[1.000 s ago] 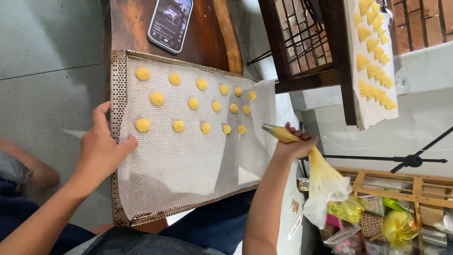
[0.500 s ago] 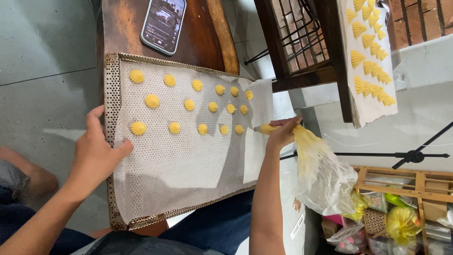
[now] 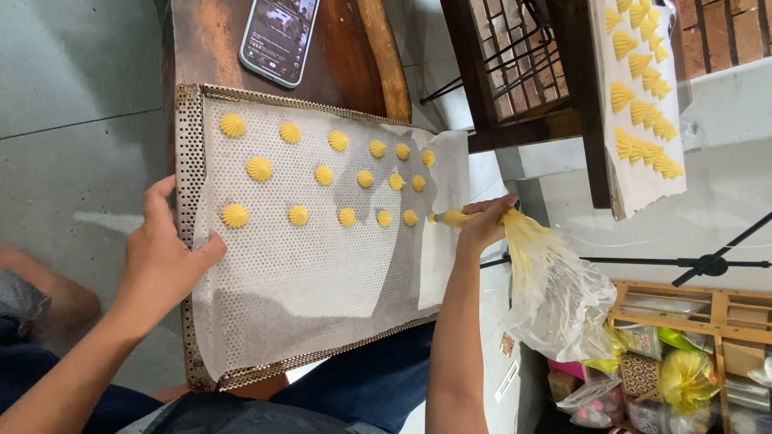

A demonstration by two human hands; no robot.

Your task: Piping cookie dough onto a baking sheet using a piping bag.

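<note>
The right hand [image 3: 482, 227] has its fingers closed around the soft piping bag [image 3: 555, 289], near its tip, at the tray's [image 3: 190, 161] far edge. It probably deforms easily. The left hand [image 3: 165, 261] presses the tray's near edge, fingers spread.

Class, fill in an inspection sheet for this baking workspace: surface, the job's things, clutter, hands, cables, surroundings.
Surface: dark wooden table under a perforated metal tray lined with white perforated sheet.
Job's things: three rows of yellow piped swirls; clear piping bag, its tip at the sheet's far edge.
Clutter: phone lying on the table beyond the tray.
Hands: left hand rests on the tray's near edge; right hand grips the piping bag.
Cables: nothing seen.
Surroundings: a second sheet of piped shapes on a dark rack; wooden crate with bags; grey floor.
</note>
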